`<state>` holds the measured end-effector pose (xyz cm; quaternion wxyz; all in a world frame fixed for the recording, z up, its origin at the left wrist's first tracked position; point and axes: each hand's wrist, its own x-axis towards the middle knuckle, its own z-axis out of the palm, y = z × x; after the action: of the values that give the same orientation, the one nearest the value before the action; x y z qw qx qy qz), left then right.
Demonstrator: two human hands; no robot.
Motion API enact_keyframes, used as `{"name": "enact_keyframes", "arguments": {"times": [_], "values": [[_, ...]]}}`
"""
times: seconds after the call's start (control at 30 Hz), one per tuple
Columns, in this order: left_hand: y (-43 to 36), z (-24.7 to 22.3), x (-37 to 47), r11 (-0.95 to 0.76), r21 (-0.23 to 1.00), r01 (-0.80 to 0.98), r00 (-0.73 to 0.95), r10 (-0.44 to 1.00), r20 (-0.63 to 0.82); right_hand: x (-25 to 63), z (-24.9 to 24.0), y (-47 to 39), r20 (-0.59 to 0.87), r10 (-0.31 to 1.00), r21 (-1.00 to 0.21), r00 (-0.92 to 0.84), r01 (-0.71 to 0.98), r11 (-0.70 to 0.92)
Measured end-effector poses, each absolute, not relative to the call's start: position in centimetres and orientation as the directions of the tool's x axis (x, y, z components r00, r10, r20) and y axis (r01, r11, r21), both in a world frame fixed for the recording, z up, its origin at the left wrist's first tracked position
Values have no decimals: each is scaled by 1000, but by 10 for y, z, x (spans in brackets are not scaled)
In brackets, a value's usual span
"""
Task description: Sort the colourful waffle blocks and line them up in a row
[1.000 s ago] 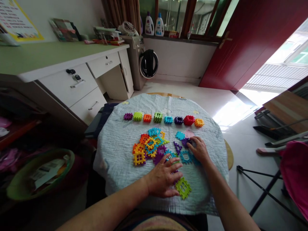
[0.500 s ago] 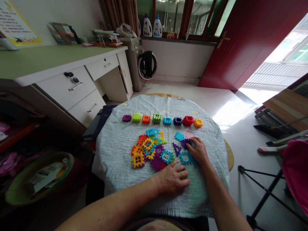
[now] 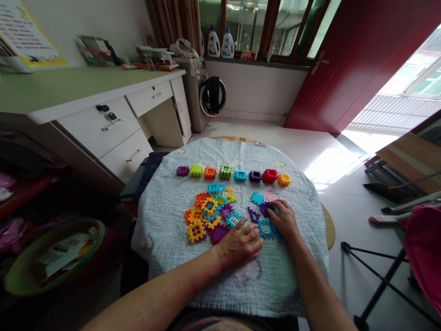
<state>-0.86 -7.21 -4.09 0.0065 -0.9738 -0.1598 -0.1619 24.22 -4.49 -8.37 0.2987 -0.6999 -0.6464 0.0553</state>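
Observation:
Loose plastic building-block panels form a pile in the middle of the cloth-covered table, among them a yellow window panel [image 3: 196, 232] and a flat purple panel [image 3: 219, 234]. My left hand [image 3: 239, 244] lies palm down with fingers apart on the pile's right edge, beside a light blue window panel [image 3: 234, 219]; what lies beneath it is partly hidden. My right hand [image 3: 285, 219] has thumb and fingertips at the edge of a purple panel [image 3: 265, 208]. Near it are a purple triangular frame [image 3: 253, 214], a blue panel [image 3: 257, 198] and a blue window panel [image 3: 265, 228].
A row of assembled blocks, including a green block [image 3: 225, 172] and a red block [image 3: 270, 175], stands beyond the pile on the tablecloth [image 3: 165, 207]. A desk [image 3: 103, 87] is at left, a folding chair frame [image 3: 375, 276] at right, and a basket [image 3: 51, 257] at lower left.
My left hand has slid left and slightly forward onto the pile's edge, and panels there have shifted a little left. My right hand stays at the purple panel.

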Motion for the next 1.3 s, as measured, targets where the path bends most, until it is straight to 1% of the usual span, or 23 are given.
{"name": "enact_keyframes", "arguments": {"times": [0.07, 0.17, 0.33, 0.5, 0.57, 0.63, 0.7, 0.77, 0.87, 0.93, 1.0, 1.07, 1.2, 1.3], "values": [[-66, -40, -9, -925, 45, 376, 867, 369, 335, 241, -83, -45, 303, 939, -476, 164, 879, 0], [-57, -37, -8, -847, 67, 527, 781, 515, 353, 238, -82, -44, 284, 943, -453, 174, 891, -28], [-38, -26, -8, -671, 170, 722, 589, 725, 358, 237, -81, -43, 261, 949, -443, 178, 895, -46], [-14, -20, -30, -499, 321, 805, 368, 845, 388, 239, -78, -42, 220, 961, -494, 166, 869, -37], [-5, -19, -45, -429, 376, 821, 277, 876, 395, 240, -77, -42, 217, 962, -507, 164, 861, -32], [1, -18, -64, -393, 433, 811, 220, 891, 396, 240, -77, -42, 219, 962, -513, 163, 858, -28], [0, -17, -83, -400, 478, 782, 219, 894, 390, 240, -78, -43, 222, 962, -518, 160, 855, -22], [-9, -17, -101, -434, 476, 765, 267, 886, 379, 241, -80, -43, 224, 962, -518, 156, 855, -18], [-31, -24, -119, -518, 388, 763, 409, 850, 332, 241, -84, -44, 229, 960, -501, 162, 865, -26], [-48, -32, -123, -592, 331, 735, 522, 805, 282, 240, -86, -44, 238, 957, -486, 165, 874, -30], [-62, -40, -120, -645, 294, 705, 595, 764, 248, 239, -87, -44, 252, 953, -474, 169, 880, -31], [-68, -45, -114, -660, 267, 703, 610, 751, 252, 237, -86, -44, 266, 949, -463, 171, 886, -30], [-56, -44, -101, -621, 217, 753, 557, 777, 293, 235, -84, -44, 271, 947, -450, 173, 892, -35], [-36, -40, -95, -608, 203, 768, 553, 789, 270, 234, -84, -44, 265, 947, -443, 181, 895, -47]]}}
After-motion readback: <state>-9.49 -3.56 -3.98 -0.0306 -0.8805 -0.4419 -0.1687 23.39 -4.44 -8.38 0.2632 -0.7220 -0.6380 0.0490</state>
